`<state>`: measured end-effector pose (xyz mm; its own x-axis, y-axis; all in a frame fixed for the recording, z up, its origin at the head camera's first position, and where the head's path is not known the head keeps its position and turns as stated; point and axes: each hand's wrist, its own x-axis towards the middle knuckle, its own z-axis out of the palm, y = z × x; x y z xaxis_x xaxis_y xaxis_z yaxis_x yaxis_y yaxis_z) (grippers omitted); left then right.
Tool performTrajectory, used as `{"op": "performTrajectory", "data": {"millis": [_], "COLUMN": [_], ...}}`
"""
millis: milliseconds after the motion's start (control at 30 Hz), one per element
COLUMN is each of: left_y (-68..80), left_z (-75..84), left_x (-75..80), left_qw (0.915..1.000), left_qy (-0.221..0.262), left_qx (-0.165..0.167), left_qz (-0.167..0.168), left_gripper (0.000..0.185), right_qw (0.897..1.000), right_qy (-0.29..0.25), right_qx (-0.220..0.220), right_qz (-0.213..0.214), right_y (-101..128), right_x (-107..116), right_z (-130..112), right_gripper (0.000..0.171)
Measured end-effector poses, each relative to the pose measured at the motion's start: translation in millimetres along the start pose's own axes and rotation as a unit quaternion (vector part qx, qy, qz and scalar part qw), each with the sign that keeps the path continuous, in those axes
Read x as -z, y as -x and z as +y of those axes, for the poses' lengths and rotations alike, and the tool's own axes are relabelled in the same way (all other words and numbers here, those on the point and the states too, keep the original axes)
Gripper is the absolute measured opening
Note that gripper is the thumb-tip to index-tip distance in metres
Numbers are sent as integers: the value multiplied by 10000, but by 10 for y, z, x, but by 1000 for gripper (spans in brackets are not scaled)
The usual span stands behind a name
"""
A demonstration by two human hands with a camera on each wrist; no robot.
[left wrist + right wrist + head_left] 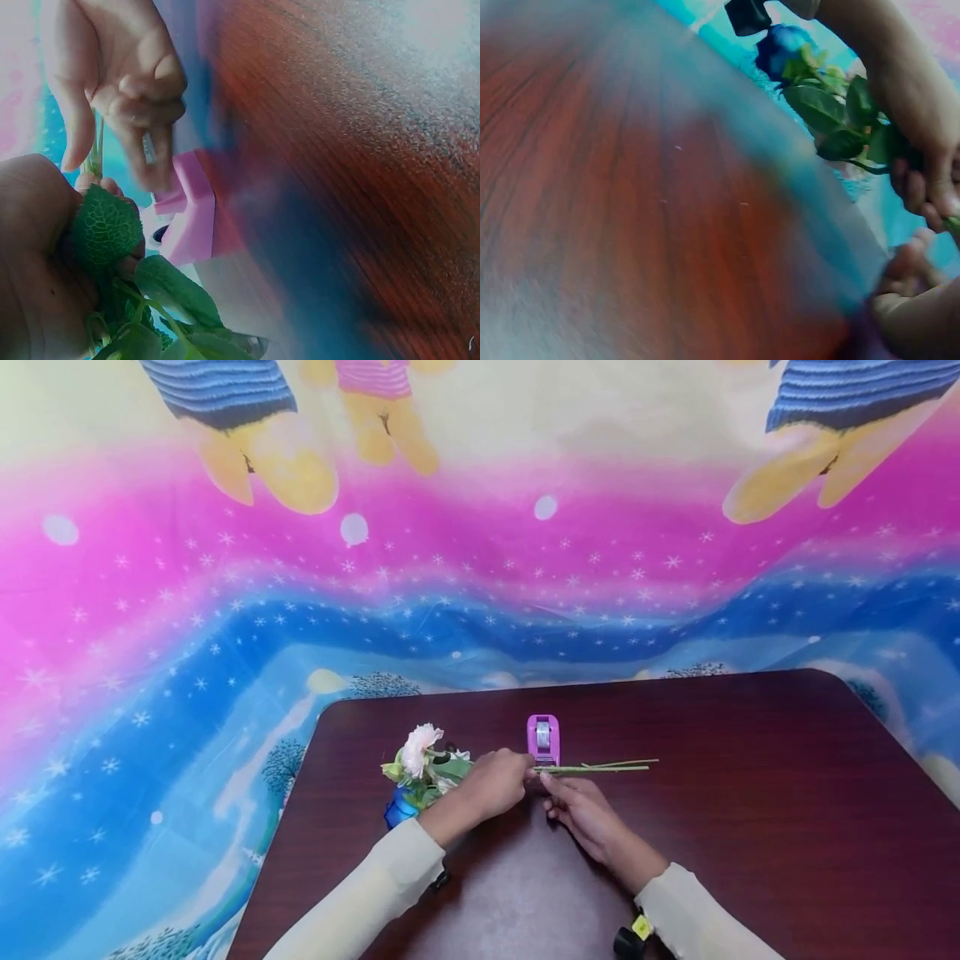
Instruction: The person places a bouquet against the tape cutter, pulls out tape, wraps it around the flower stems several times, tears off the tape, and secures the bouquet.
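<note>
From my head, my sleeves (375, 885) are closest. My left hand (491, 785) grips the flower bunch (423, 768) over the table (750, 793). My right hand (581, 806) pinches the thin stems (600, 767).

My left wrist sees soft leaves (105, 225) by the pink tape holder (191, 217).

My right wrist sees a blue flower (780, 45). I think it is light and bendy, so hold the stems.

We find a bunch of artificial flowers (420, 764), one pale pink and one blue bloom with green leaves, lying level above the table, stems (600, 767) pointing right, just before a purple tape dispenser (543, 739).

no readable text, labels or numbers
</note>
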<state>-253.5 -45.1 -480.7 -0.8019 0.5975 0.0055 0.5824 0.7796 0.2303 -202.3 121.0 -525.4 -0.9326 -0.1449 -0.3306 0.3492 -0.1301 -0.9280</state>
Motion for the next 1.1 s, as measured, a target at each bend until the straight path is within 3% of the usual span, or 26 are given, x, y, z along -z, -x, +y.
{"op": "performTrajectory", "data": {"millis": [100,133,200,233,267,367,400,433,467,500,533,600,700,833,933,1100], "left_y": [15,20,28,31,33,36,34,32,31,29,30,30,34,50,72,98], "left_z": [-20,-27,-41,-49,-57,-74,-78,-82,-86,-89,-91,-100,-112,-109,-93,-99], "left_x": [7,6,-3,-9,-16,-32,-34,-37,-39,-40,-40,-48,-66,-81,-89,-107], "left_qw": [10000,10000,9998,9996,9992,9959,9940,9923,9907,9894,9882,9860,9829,9803,9787,9745], "left_qy": [-9,11,-14,-73,-156,-523,-670,-767,-849,-916,-965,-1062,-1202,-1335,-1384,-1480], "left_qx": [-39,-64,-152,-221,-299,-589,-694,-784,-863,-923,-977,-1058,-1156,-1214,-1222,-1263], "left_qz": [43,43,84,131,193,438,517,573,614,648,677,729,777,806,896,1119], "left_gripper": [14,13,10,10,9,8,8,9,9,9,10,8,9,11,10,7], "right_qw": [9859,9751,9396,9143,8812,7523,7182,6959,6922,7032,7217,7666,8353,8870,9020,9032], "right_qy": [1571,2115,3226,3744,4270,5669,5968,6201,6333,6369,6336,6030,5139,3995,3512,3273], "right_qx": [192,352,1055,1525,2026,3236,3420,3460,3339,3096,2772,2154,1229,457,105,-124], "right_qz": [-540,-574,-434,-256,-1,889,1050,1067,908,633,293,-490,-1517,-2269,-2509,-2774], "right_y": [114,158,239,270,284,242,206,162,111,62,12,-85,-212,-338,-391,-431], "right_x": [27,30,29,28,31,88,121,156,193,229,264,328,411,512,552,557], "right_z": [-163,-226,-360,-423,-481,-604,-624,-638,-649,-655,-654,-645,-624,-592,-579,-589], "right_gripper": [36,32,24,19,16,11,13,15,17,20,23,27,34,42,45,45]}}
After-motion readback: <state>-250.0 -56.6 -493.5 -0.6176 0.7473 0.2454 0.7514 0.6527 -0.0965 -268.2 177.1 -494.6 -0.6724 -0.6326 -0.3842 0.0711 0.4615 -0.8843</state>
